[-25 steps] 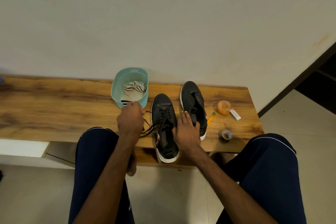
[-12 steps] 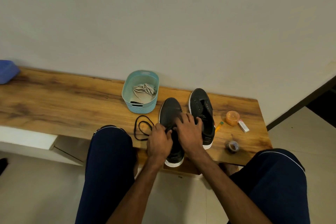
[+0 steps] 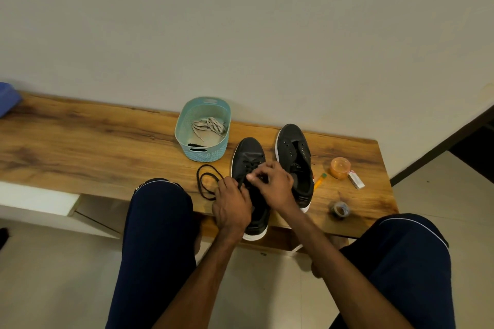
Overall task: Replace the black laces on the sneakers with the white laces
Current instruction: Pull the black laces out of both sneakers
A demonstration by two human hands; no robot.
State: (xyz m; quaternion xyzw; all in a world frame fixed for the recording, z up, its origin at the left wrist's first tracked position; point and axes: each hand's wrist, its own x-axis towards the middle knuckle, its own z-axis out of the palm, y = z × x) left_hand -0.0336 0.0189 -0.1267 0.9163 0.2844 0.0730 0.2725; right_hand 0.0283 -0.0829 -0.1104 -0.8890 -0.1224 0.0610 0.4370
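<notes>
L hand [image 3: 232, 205]: fingers curled round the side of the near sneaker [image 3: 248, 152], gripping it at the table [image 3: 80, 141] front edge. R hand [image 3: 272, 184]: fingers bent in, tips pinching the black lace [image 3: 251, 164] threaded in that sneaker. 2nd sneaker [image 3: 294, 152] stands just beside it on the R, eyelets bare. Loose lace [image 3: 207, 181], black, coiled on the table just L of the L hand. White laces [image 3: 208, 125] lie in the teal basket [image 3: 205, 153] behind, near the wall. Pencil [image 3: 320, 180], orange tape roll [image 3: 340, 167] & eraser [image 3: 356, 180] to the R.
</notes>
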